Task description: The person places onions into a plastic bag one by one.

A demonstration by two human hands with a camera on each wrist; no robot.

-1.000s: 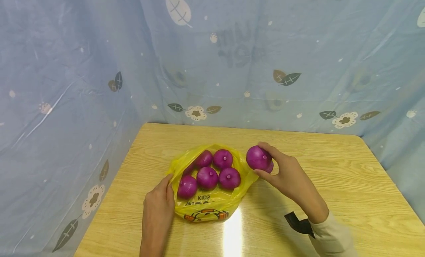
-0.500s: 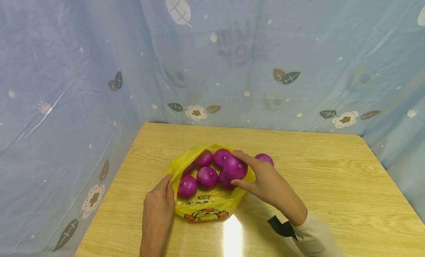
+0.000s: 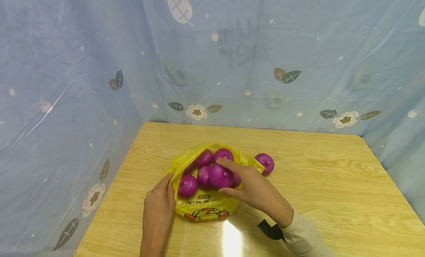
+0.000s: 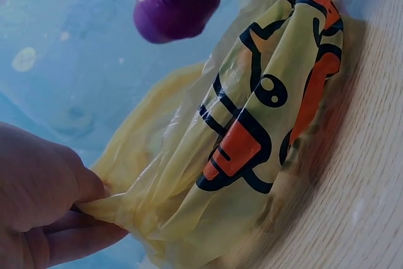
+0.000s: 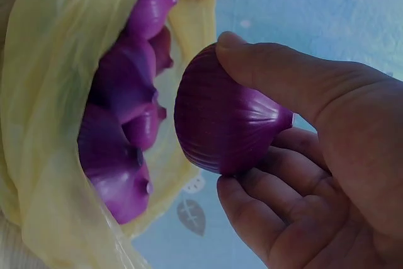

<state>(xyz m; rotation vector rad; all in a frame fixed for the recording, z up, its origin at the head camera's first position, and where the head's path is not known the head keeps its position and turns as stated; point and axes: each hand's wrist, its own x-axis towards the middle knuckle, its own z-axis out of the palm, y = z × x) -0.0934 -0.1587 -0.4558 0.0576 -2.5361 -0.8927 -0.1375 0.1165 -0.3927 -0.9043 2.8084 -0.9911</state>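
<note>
A yellow plastic bag (image 3: 212, 207) with printed cartoon and letters lies mouth-up on the table, several purple onions (image 3: 187, 186) inside it. At its left rim my left hand (image 3: 159, 201) pinches the plastic between thumb and fingers, which the left wrist view also shows. Over the bag's mouth, my right hand (image 3: 259, 188) holds another purple onion (image 3: 220, 177) between thumb and fingers. That held onion (image 5: 220, 118) hangs clear of the others in the right wrist view. Partly behind the bag's right rim, one more onion (image 3: 265, 163) rests on the table.
The light wood table (image 3: 332, 187) reaches out to the right and front. Blue patterned curtains (image 3: 249, 57) enclose its back and sides. A black strap piece (image 3: 272, 230) hangs from the right sleeve (image 3: 303, 235).
My right hand has carried its onion leftward from beside the bag to over its mouth, uncovering the onion on the table. My left hand stays on the rim.
</note>
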